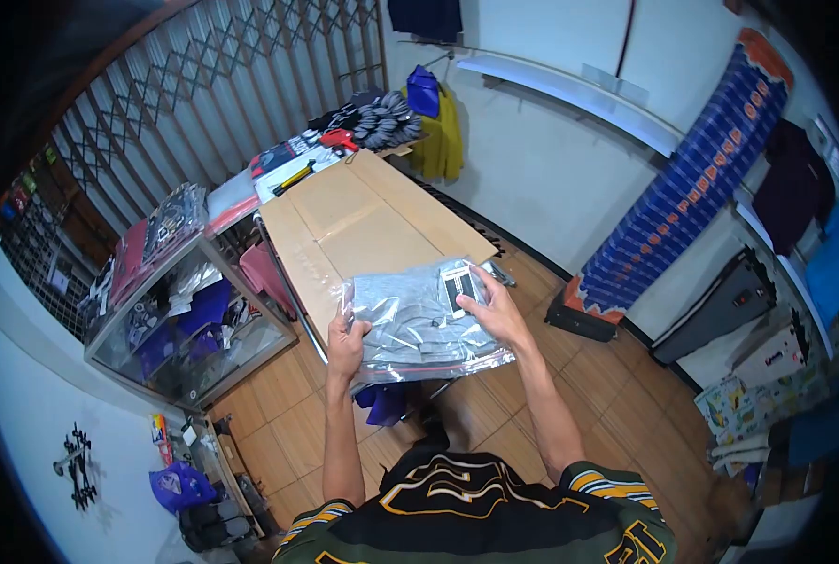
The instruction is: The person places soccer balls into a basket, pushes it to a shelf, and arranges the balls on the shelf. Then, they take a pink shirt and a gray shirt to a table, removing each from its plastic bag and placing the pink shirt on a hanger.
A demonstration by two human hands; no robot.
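Between my two hands is a grey folded garment (396,305) sealed in a clear plastic bag (438,360) with a reddish strip along its near edge. A black-and-white tag (458,289) shows at its upper right. My left hand (347,343) grips the bag's left side, thumb on top. On the right side, my right hand (497,310) holds it with the thumb near the tag. The fingers under the bag are hidden. Beneath and beyond it lies a cardboard-topped table (354,211), its near end partly covered by the bag.
At the table's far end are a red tape dispenser (340,140), a yellow-and-black tool (295,178) and a pile of grey-black garments (377,122). A glass display case (222,329) stands left. A rolled blue mattress (678,179) leans at the right wall.
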